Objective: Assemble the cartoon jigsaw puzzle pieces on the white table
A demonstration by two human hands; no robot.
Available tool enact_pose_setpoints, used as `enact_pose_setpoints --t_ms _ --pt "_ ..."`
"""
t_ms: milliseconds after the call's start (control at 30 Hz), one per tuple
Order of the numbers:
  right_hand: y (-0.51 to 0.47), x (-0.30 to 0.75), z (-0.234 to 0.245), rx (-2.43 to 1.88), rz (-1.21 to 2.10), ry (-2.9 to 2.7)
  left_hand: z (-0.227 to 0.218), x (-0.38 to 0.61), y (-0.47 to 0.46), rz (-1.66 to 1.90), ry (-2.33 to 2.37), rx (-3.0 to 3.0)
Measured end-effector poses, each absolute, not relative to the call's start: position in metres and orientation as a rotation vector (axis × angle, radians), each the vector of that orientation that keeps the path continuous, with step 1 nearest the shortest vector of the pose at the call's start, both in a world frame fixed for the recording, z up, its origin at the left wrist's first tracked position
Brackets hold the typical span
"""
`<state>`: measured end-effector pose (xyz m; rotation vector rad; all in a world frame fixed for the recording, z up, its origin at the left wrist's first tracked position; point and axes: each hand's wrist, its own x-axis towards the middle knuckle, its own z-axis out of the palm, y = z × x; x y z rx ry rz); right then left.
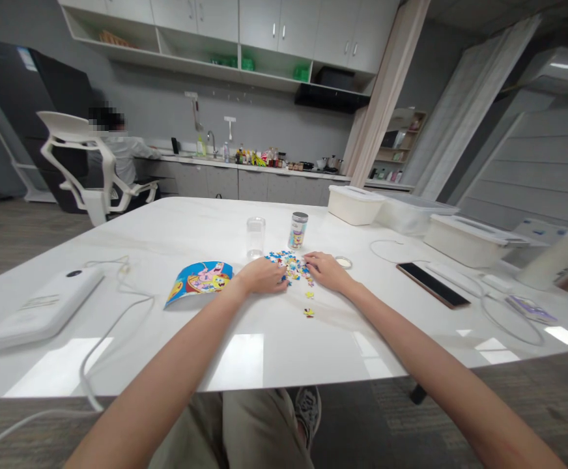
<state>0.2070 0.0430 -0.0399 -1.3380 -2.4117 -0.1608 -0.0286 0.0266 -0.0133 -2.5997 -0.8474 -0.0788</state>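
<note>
A loose heap of small jigsaw puzzle pieces [292,266] in blue, yellow and white lies between my hands on the white table. My left hand [264,276] rests at the heap's left edge, its fingers curled down among the pieces; whatever they pinch is hidden. On the right side, my right hand [329,270] touches the heap with its fingers stretched out. Two yellow pieces lie apart nearer me, one of them a puzzle piece [309,312] with dark marks. A curled cartoon picture sheet [200,280] is beside my left wrist.
Behind the heap stand a clear jar [255,236] and a printed canister [298,231]. A round lid [343,262] lies beyond my right hand. Rightward are a phone [432,284], cables and storage boxes [355,206]. A white device [44,306] lies left. A person sits in the background.
</note>
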Motion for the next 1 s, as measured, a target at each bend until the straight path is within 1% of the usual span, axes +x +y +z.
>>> enact_pose_setpoints --t_ms 167,300,400,567,633,867,1000 --pt "0.043 0.209 -0.036 -1.285 -0.134 -2.337 -0.010 -0.027 0.025 -0.078 -0.926 -2.617" --pt "0.038 0.206 -0.028 -1.263 0.009 -2.240 -0.009 -0.026 0.025 -0.060 -0.925 -2.634" --pt "0.035 0.204 -0.023 -1.248 0.253 -2.127 -0.008 -0.026 0.025 -0.061 -0.940 -2.640" --pt "0.034 0.208 -0.016 -1.125 0.847 -2.109 -0.008 -0.029 0.026 -0.105 -0.946 -2.636" --pt "0.032 0.210 -0.014 -1.055 0.956 -2.139 -0.008 -0.029 0.026 -0.118 -0.941 -2.634" --pt "0.024 0.208 -0.008 -1.040 0.922 -2.282 -0.008 -0.019 0.021 -0.068 -0.885 -2.662" --pt "0.021 0.205 -0.006 -1.029 0.756 -2.345 -0.009 -0.013 0.018 -0.102 -0.808 -2.652"
